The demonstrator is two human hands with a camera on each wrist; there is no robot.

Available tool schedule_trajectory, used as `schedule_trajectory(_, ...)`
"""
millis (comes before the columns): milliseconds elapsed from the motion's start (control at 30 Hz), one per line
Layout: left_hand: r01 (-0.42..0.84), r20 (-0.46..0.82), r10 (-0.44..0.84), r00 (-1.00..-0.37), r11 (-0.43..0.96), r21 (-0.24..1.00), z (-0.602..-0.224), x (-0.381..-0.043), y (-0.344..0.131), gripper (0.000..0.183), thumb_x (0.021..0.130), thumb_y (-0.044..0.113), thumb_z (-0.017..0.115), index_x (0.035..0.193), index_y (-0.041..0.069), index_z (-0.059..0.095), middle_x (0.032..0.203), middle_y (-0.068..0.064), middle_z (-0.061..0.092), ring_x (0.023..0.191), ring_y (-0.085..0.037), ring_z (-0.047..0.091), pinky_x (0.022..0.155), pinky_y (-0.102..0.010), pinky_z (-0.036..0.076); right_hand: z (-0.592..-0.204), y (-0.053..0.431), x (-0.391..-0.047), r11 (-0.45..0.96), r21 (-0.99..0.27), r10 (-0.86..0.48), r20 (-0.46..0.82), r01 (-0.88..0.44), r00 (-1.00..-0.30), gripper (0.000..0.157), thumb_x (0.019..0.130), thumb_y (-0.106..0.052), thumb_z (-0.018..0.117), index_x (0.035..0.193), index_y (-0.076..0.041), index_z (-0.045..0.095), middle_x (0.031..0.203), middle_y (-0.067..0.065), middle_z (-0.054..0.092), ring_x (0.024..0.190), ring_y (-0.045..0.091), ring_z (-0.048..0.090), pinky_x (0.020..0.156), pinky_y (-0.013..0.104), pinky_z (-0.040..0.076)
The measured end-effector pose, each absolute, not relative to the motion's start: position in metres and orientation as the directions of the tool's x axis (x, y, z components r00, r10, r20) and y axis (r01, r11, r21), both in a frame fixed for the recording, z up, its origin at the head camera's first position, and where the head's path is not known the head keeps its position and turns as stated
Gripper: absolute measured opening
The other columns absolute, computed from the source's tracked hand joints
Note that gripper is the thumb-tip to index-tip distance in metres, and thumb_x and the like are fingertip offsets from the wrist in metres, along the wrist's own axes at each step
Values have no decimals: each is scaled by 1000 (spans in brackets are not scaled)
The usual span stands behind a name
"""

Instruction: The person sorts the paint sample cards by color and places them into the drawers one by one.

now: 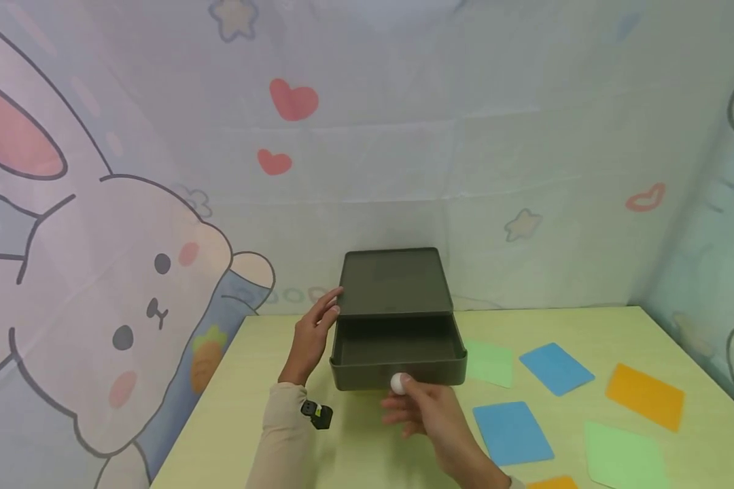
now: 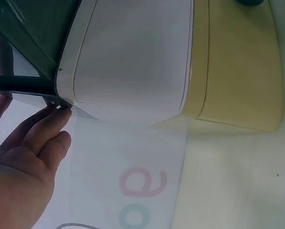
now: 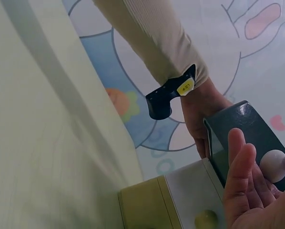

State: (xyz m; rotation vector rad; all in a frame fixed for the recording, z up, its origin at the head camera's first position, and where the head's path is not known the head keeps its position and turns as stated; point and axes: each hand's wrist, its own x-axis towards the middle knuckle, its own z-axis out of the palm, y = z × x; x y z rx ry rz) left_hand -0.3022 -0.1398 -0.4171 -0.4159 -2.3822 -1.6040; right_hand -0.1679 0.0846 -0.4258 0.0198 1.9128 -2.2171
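Note:
A small chest of drawers stands on the table, with its dark green top drawer [image 1: 397, 373] pulled out and its inside showing. My right hand [image 1: 437, 418] is at that drawer's round white knob [image 3: 274, 166]. In the right wrist view the thumb lies against one side of the knob and fingers show on the other, pinching it. The outer fingers stay loosely extended. My left hand [image 1: 312, 336] rests straight fingertips along the left edge of the dark green top panel [image 1: 395, 284]. Its fingers [image 2: 45, 136] meet the chest's side close to a back corner.
Below the green drawer are a white drawer [image 2: 133, 57] and a yellow drawer [image 2: 242, 71], both closed. Blue cards [image 1: 514, 435], green cards [image 1: 625, 455] and orange cards [image 1: 645, 396] lie on the table to the right. A printed cloth [image 1: 526, 136] hangs behind the table [image 1: 220, 421].

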Motion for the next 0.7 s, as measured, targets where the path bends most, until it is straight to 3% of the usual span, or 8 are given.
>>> schedule_trajectory(233, 349, 334, 105, -937, 346, 871, -419, -305, -141, 40, 106, 42, 48, 145, 38, 52, 151, -9, 54, 141, -30, 51, 117, -59, 36, -434, 96, -162, -32, -988, -227, -138, 149, -964, 53, 99, -50, 57, 109, 0, 72, 91, 1, 78, 74, 11, 74, 58, 23, 53)
schedule_trajectory(433, 339, 330, 85, -940, 349, 874, -418, -303, -141, 38, 105, 41, 49, 144, 41, 52, 151, -6, 54, 142, -28, 50, 117, -58, 37, -445, 126, -142, 319, -934, -475, -12, -160, -880, 31, 100, -33, 62, 113, -5, 71, 99, 9, 75, 80, 3, 68, 62, 25, 53)
schedule_trajectory(567, 349, 339, 93, -936, 348, 870, -417, -300, -140, 39, 106, 41, 48, 145, 41, 51, 152, -7, 53, 142, -29, 50, 117, -59, 37, -456, 150, -130, 495, -809, -567, -25, -316, -823, 39, 96, -37, 68, 118, -5, 69, 102, 9, 75, 86, 2, 66, 65, 24, 52)
schedule_trajectory(700, 352, 345, 84, -935, 349, 868, -418, -299, -140, 39, 106, 42, 47, 145, 42, 51, 152, -7, 53, 141, -30, 50, 116, -60, 37, -472, 185, -127, 624, -639, -582, 6, -450, -813, 49, 92, -43, 71, 120, -4, 68, 107, 9, 73, 90, 9, 67, 70, 26, 54)
